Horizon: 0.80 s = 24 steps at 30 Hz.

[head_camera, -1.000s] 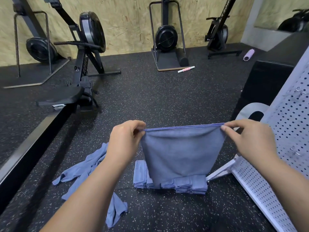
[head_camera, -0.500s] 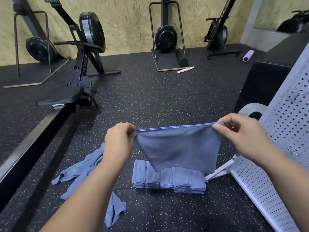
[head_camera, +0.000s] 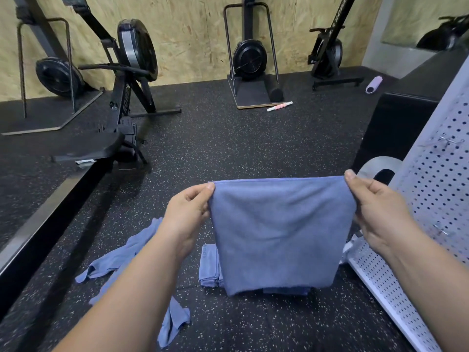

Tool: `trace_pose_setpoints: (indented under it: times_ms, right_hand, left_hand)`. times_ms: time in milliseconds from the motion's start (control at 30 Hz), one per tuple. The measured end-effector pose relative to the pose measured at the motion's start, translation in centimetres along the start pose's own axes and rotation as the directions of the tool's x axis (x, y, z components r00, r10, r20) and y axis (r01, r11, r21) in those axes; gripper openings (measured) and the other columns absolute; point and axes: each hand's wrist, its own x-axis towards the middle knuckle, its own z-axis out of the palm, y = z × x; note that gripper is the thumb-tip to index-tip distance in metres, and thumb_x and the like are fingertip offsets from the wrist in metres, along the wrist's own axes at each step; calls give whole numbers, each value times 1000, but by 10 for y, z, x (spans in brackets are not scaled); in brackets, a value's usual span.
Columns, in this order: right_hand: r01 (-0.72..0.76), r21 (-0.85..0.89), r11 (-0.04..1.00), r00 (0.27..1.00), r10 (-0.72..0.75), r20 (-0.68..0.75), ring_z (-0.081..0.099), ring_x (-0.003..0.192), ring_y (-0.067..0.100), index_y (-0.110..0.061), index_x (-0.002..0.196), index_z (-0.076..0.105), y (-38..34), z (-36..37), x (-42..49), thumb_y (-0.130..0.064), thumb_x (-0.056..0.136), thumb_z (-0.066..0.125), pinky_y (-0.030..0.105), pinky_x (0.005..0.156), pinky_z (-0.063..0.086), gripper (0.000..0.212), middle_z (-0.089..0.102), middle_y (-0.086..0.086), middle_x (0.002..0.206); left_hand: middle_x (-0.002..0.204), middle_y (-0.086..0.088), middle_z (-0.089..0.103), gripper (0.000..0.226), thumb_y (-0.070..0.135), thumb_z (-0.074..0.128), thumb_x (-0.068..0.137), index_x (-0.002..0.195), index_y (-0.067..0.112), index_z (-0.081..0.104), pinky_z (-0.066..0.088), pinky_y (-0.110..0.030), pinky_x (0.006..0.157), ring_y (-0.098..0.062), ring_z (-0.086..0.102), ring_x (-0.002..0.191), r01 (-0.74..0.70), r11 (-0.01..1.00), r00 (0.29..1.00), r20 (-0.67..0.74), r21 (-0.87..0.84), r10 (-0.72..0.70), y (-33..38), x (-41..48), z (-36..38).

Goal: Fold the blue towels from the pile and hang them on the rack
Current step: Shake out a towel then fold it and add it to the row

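Observation:
A blue towel [head_camera: 279, 232] hangs flat in front of me, stretched between both hands. My left hand [head_camera: 186, 212] pinches its top left corner and my right hand [head_camera: 373, 209] pinches its top right corner. Behind the hanging towel, a row of folded blue towels [head_camera: 209, 270] lies on the floor, mostly hidden. Loose unfolded blue towels [head_camera: 127, 257] are strewn on the floor under my left forearm. The white perforated rack [head_camera: 436, 194] stands at the right, its base panel reaching toward me.
The floor is black speckled rubber. A rowing machine [head_camera: 121, 102] and its long rail stand at the left. Fan machines line the plywood wall. A black box [head_camera: 398, 128] sits behind the rack. A pink-white roller [head_camera: 279, 106] lies on the floor.
The towel now hangs longer and squarer, covering most of the folded row. Both hands hold its top edge a little closer to me and lower in view.

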Motion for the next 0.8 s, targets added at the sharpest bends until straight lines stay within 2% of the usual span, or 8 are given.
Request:
trace_pose_setpoints:
  times_ms: [67, 167, 267, 367, 500, 600, 700, 800]
  right_hand:
    - [-35, 7, 999, 998, 36, -44, 58, 83, 25, -10, 95, 79, 7, 5, -1, -50, 80, 88, 40, 79, 53, 44, 72, 12, 93]
    - [-72, -31, 997, 996, 70, -49, 58, 63, 14, -12, 87, 78, 16, 20, -9, -38, 87, 86, 24, 57, 52, 27, 71, 6, 80]
    - [-52, -81, 995, 998, 53, 16, 60, 67, 16, -9, 93, 82, 25, 36, -19, -31, 89, 85, 29, 63, 52, 23, 75, 9, 81]
    - [-21, -139, 990, 994, 36, 102, 67, 71, 13, -10, 98, 82, 34, 49, -30, -19, 95, 79, 28, 65, 55, 10, 80, 10, 88]
    - [26, -184, 983, 979, 12, 205, 74, 77, 12, -13, 100, 81, 45, 64, -43, -14, 98, 75, 27, 70, 60, 6, 82, 6, 88]
    - [117, -264, 957, 976, -63, 206, 74, 76, 11, -19, 96, 81, 50, 67, -46, -16, 96, 79, 31, 72, 61, 4, 81, 0, 85]
    - [224, -383, 896, 963, -143, 227, 76, 77, 10, -26, 92, 82, 50, 66, -47, -22, 93, 82, 33, 76, 61, 4, 80, -10, 82]
    - [309, -483, 819, 945, -205, 255, 73, 72, -1, -30, 90, 82, 51, 65, -50, -28, 91, 83, 24, 73, 56, 3, 78, -20, 79]
  left_hand:
    - [89, -9, 64, 14, 22, 73, 100, 95, 12, 81, 46, -29, 70, -21, 54, 83, 70, 998, 996, -49, -5, -70, -12, -2, 7]
    - [83, -6, 70, 7, 17, 76, 98, 95, 11, 77, 51, -28, 67, -17, 60, 73, 128, 992, 989, -79, 11, -127, -24, -12, 23]
    - [76, -2, 72, 6, 13, 77, 97, 99, 7, 76, 55, -28, 66, -10, 63, 63, 97, 995, 995, -42, 35, -96, -27, -23, 40]
    - [79, -4, 78, 7, 10, 79, 95, 101, 7, 77, 60, -26, 69, -13, 69, 69, 68, 991, 998, -4, 118, -68, -30, -33, 55]
    - [88, -8, 81, 7, 11, 82, 92, 98, 12, 79, 63, -30, 78, -14, 73, 77, 0, 983, 998, 61, 185, -11, -33, -45, 71]
    - [91, -7, 81, 8, 12, 82, 92, 100, 13, 80, 63, -39, 92, -14, 75, 83, -34, 979, 998, 61, 200, 22, -36, -48, 75]
    - [92, -3, 81, 8, 11, 82, 92, 99, 13, 81, 62, -42, 96, -12, 74, 85, -55, 978, 998, 49, 199, 46, -36, -48, 75]
    - [89, 1, 81, 7, 10, 82, 92, 95, 17, 82, 62, -41, 94, -9, 73, 84, -70, 977, 997, 54, 203, 60, -36, -51, 74]
